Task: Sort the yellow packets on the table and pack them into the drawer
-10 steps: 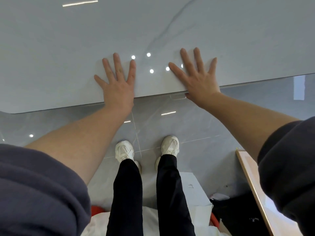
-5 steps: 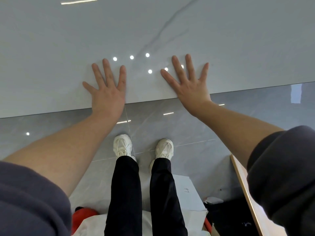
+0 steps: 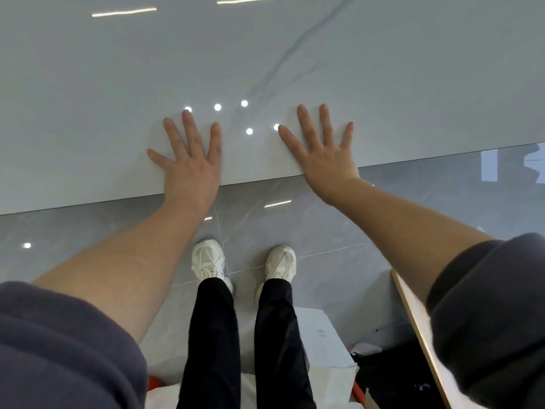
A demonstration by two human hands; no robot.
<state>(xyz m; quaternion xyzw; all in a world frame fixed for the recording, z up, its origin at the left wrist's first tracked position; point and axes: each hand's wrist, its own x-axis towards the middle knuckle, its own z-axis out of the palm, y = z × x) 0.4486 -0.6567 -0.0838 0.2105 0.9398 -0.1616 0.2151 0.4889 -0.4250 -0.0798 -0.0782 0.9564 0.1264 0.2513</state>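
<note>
The pale grey, glossy worktop (image 3: 88,113) fills the upper half of the view, with a faint dark vein running across it and round and strip lights mirrored in its surface. Below the worktop's near edge lies a grey tiled floor (image 3: 324,231). Two dark grey sleeves (image 3: 59,349) are pushed up at the bottom corners, and bare forearms reach from them up to the worktop. Black trousers (image 3: 215,335) stand on the floor beneath the edge, with a white box (image 3: 321,335) just behind them. A pale wooden board (image 3: 413,314) slants to the right of the box.

The left hand (image 3: 191,169) lies palm down on the worktop at its near edge, fingers straight and spread, holding nothing. The right hand (image 3: 327,160) lies the same way just along the edge, apart from the left, also flat, spread and holding nothing. White shoes (image 3: 208,258) point toward the worktop. Where the yellow packets lie cannot be told from this view.
</note>
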